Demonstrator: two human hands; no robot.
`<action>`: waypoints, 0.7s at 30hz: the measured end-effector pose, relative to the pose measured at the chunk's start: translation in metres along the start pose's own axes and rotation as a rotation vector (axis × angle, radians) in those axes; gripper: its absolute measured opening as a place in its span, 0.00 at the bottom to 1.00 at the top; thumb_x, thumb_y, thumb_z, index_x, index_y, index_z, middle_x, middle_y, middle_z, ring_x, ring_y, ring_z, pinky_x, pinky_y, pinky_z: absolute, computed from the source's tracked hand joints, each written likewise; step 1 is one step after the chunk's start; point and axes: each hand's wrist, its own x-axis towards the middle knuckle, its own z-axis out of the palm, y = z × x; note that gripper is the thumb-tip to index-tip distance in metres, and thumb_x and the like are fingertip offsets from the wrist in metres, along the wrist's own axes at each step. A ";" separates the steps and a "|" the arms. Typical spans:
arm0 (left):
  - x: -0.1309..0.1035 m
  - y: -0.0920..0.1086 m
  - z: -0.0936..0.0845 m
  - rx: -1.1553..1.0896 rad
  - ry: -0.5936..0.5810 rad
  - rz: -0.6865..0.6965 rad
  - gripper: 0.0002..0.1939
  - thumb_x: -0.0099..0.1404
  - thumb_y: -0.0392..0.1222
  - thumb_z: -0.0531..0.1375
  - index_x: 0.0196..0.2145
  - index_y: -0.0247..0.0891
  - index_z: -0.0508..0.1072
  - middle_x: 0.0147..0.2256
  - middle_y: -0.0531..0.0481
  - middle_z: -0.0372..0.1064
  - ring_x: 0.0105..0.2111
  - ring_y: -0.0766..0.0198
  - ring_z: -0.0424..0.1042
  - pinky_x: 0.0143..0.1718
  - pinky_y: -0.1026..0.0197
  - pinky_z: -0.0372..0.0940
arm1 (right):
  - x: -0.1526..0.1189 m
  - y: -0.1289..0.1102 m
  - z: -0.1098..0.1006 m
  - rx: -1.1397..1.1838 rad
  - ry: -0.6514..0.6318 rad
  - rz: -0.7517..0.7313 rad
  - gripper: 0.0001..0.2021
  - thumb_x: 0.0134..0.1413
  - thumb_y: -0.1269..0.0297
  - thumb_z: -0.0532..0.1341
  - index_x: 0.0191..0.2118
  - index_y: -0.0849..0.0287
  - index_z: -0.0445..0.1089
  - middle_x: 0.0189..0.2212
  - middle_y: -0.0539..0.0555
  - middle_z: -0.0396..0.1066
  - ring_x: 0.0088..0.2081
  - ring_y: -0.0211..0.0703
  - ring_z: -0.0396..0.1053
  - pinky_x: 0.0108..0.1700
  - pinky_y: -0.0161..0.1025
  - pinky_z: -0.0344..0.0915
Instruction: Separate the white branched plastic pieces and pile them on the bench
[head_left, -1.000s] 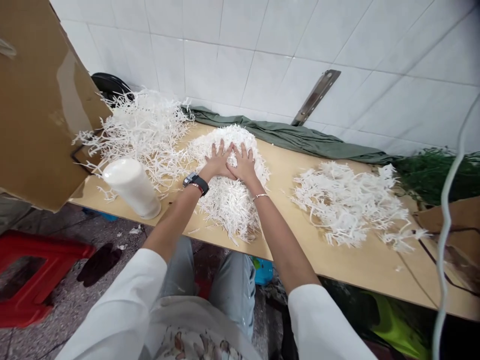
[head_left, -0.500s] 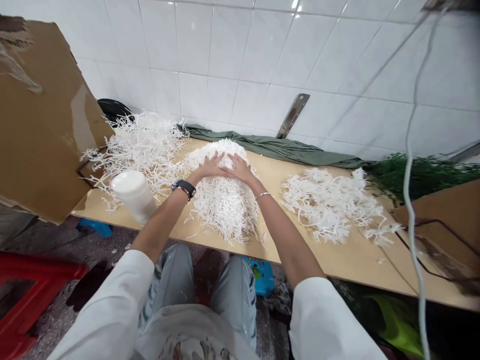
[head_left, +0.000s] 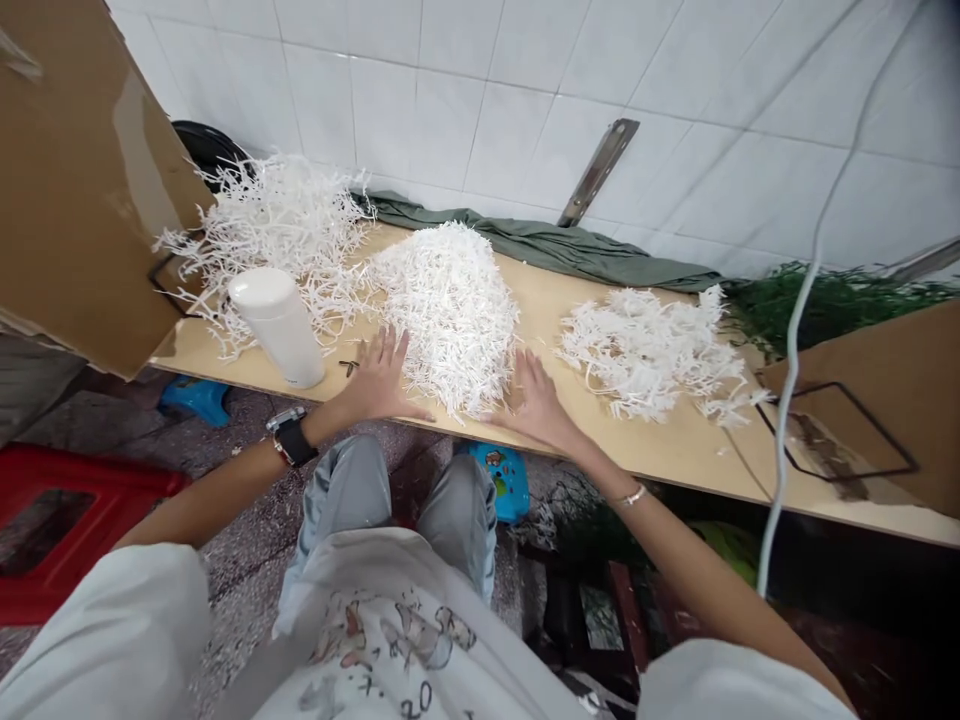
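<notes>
A long wooden table point(head_left: 675, 455) runs along the white tiled wall point(head_left: 465, 90), with a big sheet of cardboard point(head_left: 75, 190) leaning in at the far left and a green cloth point(head_left: 570, 255) bunched along the back edge. Three heaps of white plastic sprigs sit on the board: a loose, spiky one point(head_left: 277, 225) at the left, a flatter one point(head_left: 645, 350) off to the right, and between them the dense middle mound point(head_left: 450, 305), piled high and tight. A white cylinder point(head_left: 277, 325) stands upright just left of that mound. The person's left hand point(head_left: 379, 380) lies flat on the table at the mound's near left foot, fingers point(head_left: 390, 350) spread wide and gripping nothing, their tips just touching the sprigs. The right hand point(head_left: 540, 400) mirrors it at the near right foot, palm down, fingers point(head_left: 525, 368) splayed and empty, right against the heap's edge
</notes>
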 end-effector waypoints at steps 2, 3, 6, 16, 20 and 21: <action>-0.007 -0.005 0.010 0.060 -0.022 -0.025 0.74 0.41 0.82 0.53 0.68 0.24 0.31 0.67 0.29 0.20 0.67 0.38 0.22 0.63 0.33 0.22 | -0.014 -0.003 0.018 -0.065 -0.012 0.037 0.71 0.29 0.23 0.57 0.70 0.66 0.27 0.69 0.67 0.22 0.69 0.68 0.22 0.64 0.69 0.30; -0.008 -0.008 0.013 0.069 -0.032 -0.048 0.74 0.41 0.82 0.53 0.68 0.24 0.30 0.67 0.29 0.19 0.67 0.38 0.21 0.62 0.32 0.22 | -0.015 -0.005 0.025 -0.083 -0.022 0.056 0.72 0.28 0.23 0.58 0.69 0.67 0.26 0.69 0.68 0.20 0.69 0.68 0.20 0.64 0.69 0.29; -0.003 -0.013 0.014 0.055 -0.021 -0.113 0.73 0.42 0.81 0.52 0.68 0.25 0.27 0.67 0.30 0.17 0.67 0.39 0.19 0.62 0.31 0.23 | 0.000 -0.007 0.035 -0.064 -0.009 0.112 0.71 0.30 0.23 0.57 0.69 0.67 0.23 0.68 0.68 0.18 0.69 0.67 0.19 0.64 0.69 0.29; 0.048 -0.030 0.017 -0.024 0.029 -0.316 0.77 0.38 0.82 0.54 0.67 0.28 0.23 0.68 0.28 0.21 0.67 0.33 0.23 0.62 0.30 0.26 | 0.071 0.009 0.039 0.005 0.173 0.234 0.70 0.31 0.23 0.56 0.69 0.69 0.25 0.67 0.76 0.19 0.68 0.70 0.21 0.62 0.70 0.27; 0.077 -0.029 0.019 -0.035 -0.045 -0.280 0.77 0.38 0.82 0.55 0.67 0.26 0.23 0.68 0.28 0.24 0.67 0.34 0.24 0.62 0.33 0.22 | 0.094 0.016 0.039 -0.050 0.160 0.299 0.66 0.37 0.28 0.57 0.69 0.71 0.27 0.67 0.79 0.28 0.69 0.67 0.26 0.62 0.69 0.26; 0.084 -0.028 0.019 -0.034 -0.076 -0.268 0.77 0.38 0.81 0.55 0.67 0.26 0.23 0.68 0.28 0.22 0.67 0.36 0.24 0.62 0.33 0.22 | 0.099 0.019 0.038 -0.065 0.144 0.296 0.65 0.39 0.29 0.58 0.69 0.71 0.28 0.67 0.78 0.29 0.69 0.66 0.27 0.63 0.68 0.26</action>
